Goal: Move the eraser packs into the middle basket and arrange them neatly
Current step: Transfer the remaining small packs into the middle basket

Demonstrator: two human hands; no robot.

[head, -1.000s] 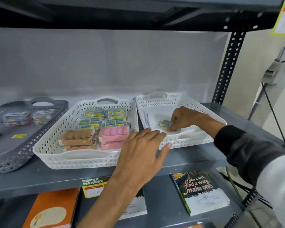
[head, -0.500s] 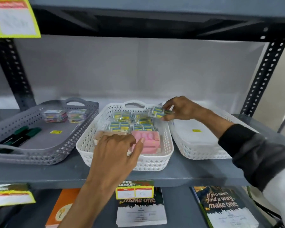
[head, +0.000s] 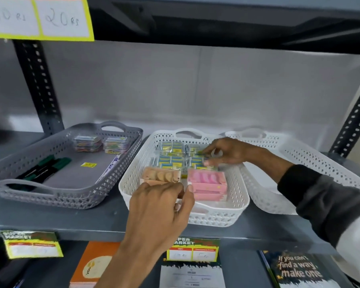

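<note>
The white middle basket (head: 235,206) on the grey shelf holds several yellow-and-blue eraser packs (head: 170,159) at the back, a tan box (head: 161,175) front left and pink boxes (head: 207,183) front right. My right hand (head: 227,151) reaches into the basket's back right part and pinches an eraser pack (head: 204,154) down among the others. My left hand (head: 160,206) hovers over the basket's front rim, fingers curled apart and touching the fronts of the tan and pink boxes, holding nothing.
A grey basket (head: 56,196) on the left holds two stacks of small packs (head: 101,143), green markers (head: 48,167) and a yellow label. A white basket (head: 312,169) stands at the right. Books lie on the shelf below. Black shelf posts stand at both sides.
My right hand has carried an eraser pack from the right basket over into the middle basket and lowered it there. My left hand has come to the middle basket's front. The view has shifted left.
</note>
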